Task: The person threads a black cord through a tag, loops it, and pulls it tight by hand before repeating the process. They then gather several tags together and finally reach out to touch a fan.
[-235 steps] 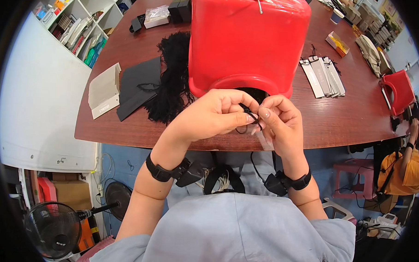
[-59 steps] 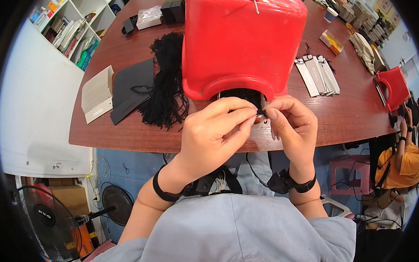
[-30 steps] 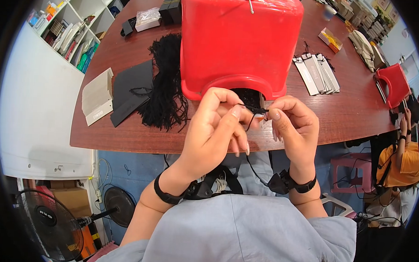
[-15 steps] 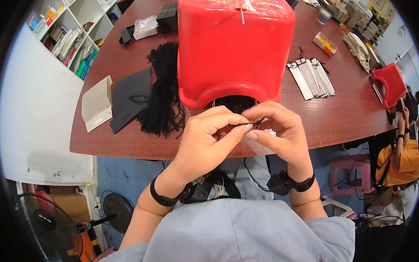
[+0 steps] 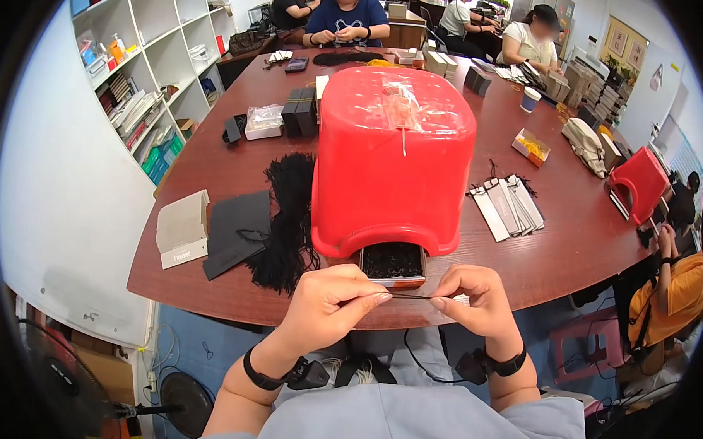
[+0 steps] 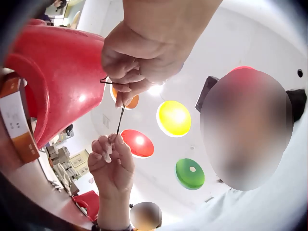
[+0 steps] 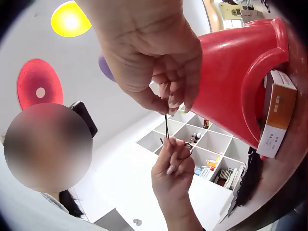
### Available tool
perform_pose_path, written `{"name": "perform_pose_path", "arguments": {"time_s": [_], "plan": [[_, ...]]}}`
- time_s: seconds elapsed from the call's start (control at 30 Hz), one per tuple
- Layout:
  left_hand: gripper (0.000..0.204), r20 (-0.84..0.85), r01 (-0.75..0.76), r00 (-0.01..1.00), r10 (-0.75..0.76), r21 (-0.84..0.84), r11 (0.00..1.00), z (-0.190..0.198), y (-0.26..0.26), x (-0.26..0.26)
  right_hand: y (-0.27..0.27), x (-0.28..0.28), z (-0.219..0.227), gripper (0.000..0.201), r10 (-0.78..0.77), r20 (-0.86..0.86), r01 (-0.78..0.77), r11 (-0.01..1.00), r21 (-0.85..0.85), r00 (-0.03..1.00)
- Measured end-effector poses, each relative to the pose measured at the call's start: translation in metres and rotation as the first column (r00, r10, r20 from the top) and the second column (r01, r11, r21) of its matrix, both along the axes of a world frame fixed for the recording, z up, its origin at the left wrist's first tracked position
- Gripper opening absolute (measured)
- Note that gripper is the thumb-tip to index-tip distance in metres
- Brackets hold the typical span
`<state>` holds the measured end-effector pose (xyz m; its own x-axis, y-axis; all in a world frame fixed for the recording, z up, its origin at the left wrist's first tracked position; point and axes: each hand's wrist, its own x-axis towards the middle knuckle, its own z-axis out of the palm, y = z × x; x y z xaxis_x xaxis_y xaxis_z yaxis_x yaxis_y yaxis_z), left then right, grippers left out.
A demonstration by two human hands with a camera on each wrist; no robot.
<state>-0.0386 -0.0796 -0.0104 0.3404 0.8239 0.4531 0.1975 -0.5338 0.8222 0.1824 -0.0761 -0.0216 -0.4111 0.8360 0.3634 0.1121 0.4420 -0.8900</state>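
Note:
A thin black cord point(image 5: 411, 296) runs taut between my two hands over the table's front edge. My left hand point(image 5: 321, 307) pinches one end between thumb and index finger, and my right hand point(image 5: 472, 299) pinches the other. In the left wrist view the cord point(image 6: 120, 120) looks doubled, and a small loop sticks out behind the left fingers. Just beyond the hands, a box point(image 5: 407, 283) full of black cords sits in the arched opening of an upturned red stool point(image 5: 392, 174). Most of that box is hidden under the stool.
Left of the stool lie a heap of black strings point(image 5: 285, 225), dark card sheets point(image 5: 239, 227) and a beige card piece point(image 5: 182, 227). White tags with black cords point(image 5: 508, 207) lie to the right. Several people sit around the table point(image 5: 489, 267).
The head view has tilted up, showing more table and people. The hands have drawn apart from close together, and the cord, earlier bunched at the fingertips, is now stretched straight.

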Motion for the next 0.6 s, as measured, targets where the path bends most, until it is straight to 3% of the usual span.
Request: {"name": "perform_pose_path", "arguments": {"time_s": [0.2, 0.23, 0.3, 0.33, 0.4, 0.43, 0.47, 0.5, 0.53, 0.6], "plan": [[0.010, -0.041, -0.003, 0.999, 0.004, 0.040, 0.999, 0.006, 0.007, -0.012, 0.005, 0.031, -0.010, 0.003, 0.019, -0.166, -0.055, 0.975, -0.214, 0.986], [0.010, -0.073, 0.010, 0.997, -0.005, 0.065, 0.998, 0.004, 0.006, -0.010, 0.007, 0.035, -0.009, 0.005, 0.103, 0.010, -0.097, 0.962, -0.256, 0.995], [0.011, -0.092, 0.025, 0.996, -0.014, 0.123, 0.992, -0.001, 0.002, -0.005, 0.011, 0.040, -0.014, 0.019, 0.261, 0.315, -0.153, 0.932, -0.328, 0.913], [0.011, -0.146, 0.062, 0.989, -0.037, 0.168, 0.984, -0.004, 0.001, -0.002, 0.010, 0.035, -0.017, 0.019, 0.318, 0.314, -0.205, 0.916, -0.346, 0.895], [0.009, -0.306, 0.140, 0.950, -0.065, 0.231, 0.963, -0.015, 0.000, 0.006, 0.006, 0.023, -0.016, 0.029, -0.032, 0.496, -0.022, 0.995, 0.102, 0.868], [0.010, -0.298, 0.150, 0.951, -0.080, 0.221, 0.964, -0.019, -0.002, 0.012, 0.006, 0.013, -0.008, 0.047, 0.035, 0.413, -0.031, 0.999, -0.017, 0.910], [0.012, -0.353, 0.207, 0.927, -0.127, 0.200, 0.958, -0.019, -0.003, 0.015, 0.007, 0.002, -0.013, 0.047, 0.077, 0.411, -0.072, 0.997, -0.029, 0.908], [0.013, -0.385, 0.213, 0.913, -0.137, 0.162, 0.963, -0.021, -0.003, 0.018, 0.005, -0.009, -0.022, 0.057, 0.190, 0.124, -0.173, 0.975, -0.137, 0.974], [0.014, -0.415, 0.225, 0.896, -0.155, 0.124, 0.967, -0.025, -0.003, 0.021, 0.002, -0.019, -0.027, 0.066, 0.252, -0.181, -0.289, 0.932, -0.219, 0.951], [0.014, -0.464, 0.204, 0.878, -0.118, 0.139, 0.969, -0.031, 0.002, 0.021, -0.001, -0.035, -0.030, 0.072, 0.350, -0.193, -0.390, 0.888, -0.244, 0.917]]}}
